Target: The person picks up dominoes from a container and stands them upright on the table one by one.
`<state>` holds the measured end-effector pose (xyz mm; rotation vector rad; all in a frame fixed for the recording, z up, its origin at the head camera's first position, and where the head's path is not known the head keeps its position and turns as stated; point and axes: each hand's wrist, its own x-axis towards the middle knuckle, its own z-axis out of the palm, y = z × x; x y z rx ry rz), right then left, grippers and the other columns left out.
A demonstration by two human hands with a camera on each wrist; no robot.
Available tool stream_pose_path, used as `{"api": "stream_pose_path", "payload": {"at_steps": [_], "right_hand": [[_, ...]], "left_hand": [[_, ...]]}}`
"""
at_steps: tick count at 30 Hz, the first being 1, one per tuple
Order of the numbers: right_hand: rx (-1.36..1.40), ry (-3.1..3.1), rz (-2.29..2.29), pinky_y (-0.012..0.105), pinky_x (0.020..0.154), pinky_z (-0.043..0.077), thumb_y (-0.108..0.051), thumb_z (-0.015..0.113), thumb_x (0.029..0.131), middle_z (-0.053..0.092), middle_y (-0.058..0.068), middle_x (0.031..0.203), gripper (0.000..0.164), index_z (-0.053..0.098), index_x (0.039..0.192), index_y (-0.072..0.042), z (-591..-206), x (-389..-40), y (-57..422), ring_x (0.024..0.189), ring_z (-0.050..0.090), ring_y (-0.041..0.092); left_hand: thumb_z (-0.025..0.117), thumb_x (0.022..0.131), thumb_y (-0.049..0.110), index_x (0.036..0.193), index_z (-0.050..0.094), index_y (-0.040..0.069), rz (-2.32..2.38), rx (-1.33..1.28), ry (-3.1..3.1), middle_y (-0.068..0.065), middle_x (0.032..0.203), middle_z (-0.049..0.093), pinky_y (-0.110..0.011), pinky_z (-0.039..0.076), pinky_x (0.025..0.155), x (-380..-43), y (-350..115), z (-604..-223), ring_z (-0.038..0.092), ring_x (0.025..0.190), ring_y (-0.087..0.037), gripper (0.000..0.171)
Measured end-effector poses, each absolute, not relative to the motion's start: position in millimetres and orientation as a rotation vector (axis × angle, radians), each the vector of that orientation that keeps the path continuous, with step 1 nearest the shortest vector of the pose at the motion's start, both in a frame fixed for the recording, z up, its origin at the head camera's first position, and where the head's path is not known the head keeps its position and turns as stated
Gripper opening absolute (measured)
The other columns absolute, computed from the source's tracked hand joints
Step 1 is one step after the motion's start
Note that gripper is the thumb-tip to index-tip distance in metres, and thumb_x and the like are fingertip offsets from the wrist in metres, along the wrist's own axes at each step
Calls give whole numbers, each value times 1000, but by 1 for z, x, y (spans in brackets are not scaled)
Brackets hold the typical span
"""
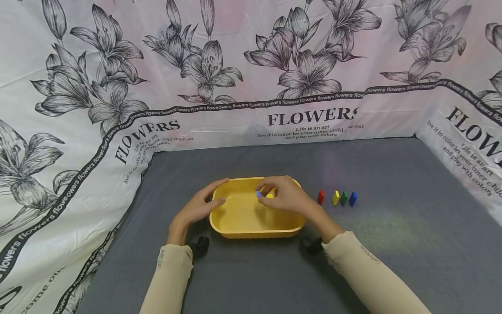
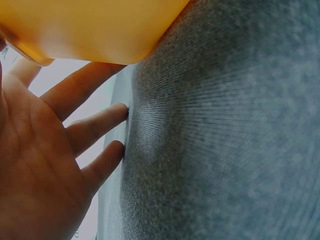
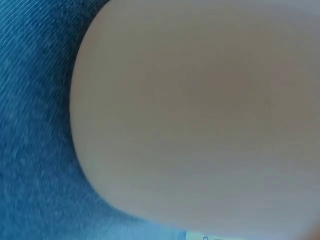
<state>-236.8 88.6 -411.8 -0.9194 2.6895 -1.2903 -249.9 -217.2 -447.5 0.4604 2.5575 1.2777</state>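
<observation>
A yellow plastic basin (image 1: 239,218) stands on the dark grey cloth between both hands. My left hand (image 1: 198,206) rests at its left side, the thumb over the rim. In the left wrist view, the fingers of the left hand (image 2: 45,165) spread fairly straight beside and behind the basin (image 2: 95,30), two fingertips at the cloth. Over the basin's right part, my right hand (image 1: 285,195) pinches a small blue block (image 1: 259,194) between thumb and fingers. The palm side of that hand is hidden. A blurred pale surface fills most of the right wrist view.
Right of the basin, small blocks stand in a row: red (image 1: 320,197), yellow (image 1: 335,198), green (image 1: 344,198) and blue (image 1: 353,199). A flower-printed white curtain (image 1: 235,122) borders the cloth-covered table (image 1: 251,270) at the back and sides.
</observation>
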Motion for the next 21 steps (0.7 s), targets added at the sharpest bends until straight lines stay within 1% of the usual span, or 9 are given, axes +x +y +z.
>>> {"api": "stream_pose_path", "payload": {"at_steps": [2,5,8,10,12,14,16,19,21], "right_hand": [[-894,2646,-1377,26,56,49,-18,77,89,79,2,94,23,76,111,-14,-410,-235,92,66,63,25],[-839,2557,-1495,30,56,56,-17,78,89,78,3,99,24,75,113,-19,-409,-232,98,61,63,29],[-806,2504,-1562,35,56,58,-16,78,90,77,4,102,26,75,115,-21,-407,-229,105,57,61,24],[-789,2484,-1591,35,54,57,-16,77,90,77,6,104,27,74,116,-21,-405,-227,110,53,58,21],[-773,2485,-1598,32,50,52,-16,76,91,77,8,106,26,74,117,-21,-403,-225,115,52,55,18],[-760,2490,-1597,30,49,49,-16,76,91,76,10,108,27,74,118,-20,-401,-224,121,55,58,19],[-741,2510,-1591,29,51,49,-17,77,91,76,9,110,27,74,118,-20,-400,-223,126,61,64,26],[-730,2537,-1587,28,58,52,-19,78,91,76,8,112,29,74,119,-20,-398,-222,135,75,70,34],[-717,2542,-1594,28,62,55,-21,77,91,76,8,113,29,73,120,-21,-397,-222,141,79,71,38]], "left_hand": [[64,100,33,155,40,41,1279,467,2557,1,165,35,-63,27,122,-250,-217,-448,37,151,-33,60],[64,100,33,154,40,42,1279,470,2559,2,165,36,-63,27,122,-250,-217,-448,37,151,-32,59],[64,100,34,154,41,42,1282,469,2558,3,165,36,-63,27,122,-250,-218,-448,37,151,-32,59],[64,100,33,154,41,42,1284,474,2557,2,165,36,-63,27,122,-250,-217,-448,36,151,-32,60],[64,100,32,155,40,40,1287,488,2552,1,165,35,-63,27,122,-250,-217,-449,36,151,-33,60],[64,100,32,155,40,40,1295,494,2548,1,165,35,-63,27,122,-250,-217,-449,37,151,-33,60],[63,101,31,155,40,40,1293,495,2550,2,165,35,-63,27,122,-250,-217,-449,37,150,-33,60],[63,101,31,155,40,40,1292,497,2554,2,165,35,-63,28,121,-250,-217,-449,38,149,-33,59],[63,101,32,155,40,40,1291,495,2556,2,165,36,-62,29,121,-250,-218,-449,40,149,-32,59]]}}
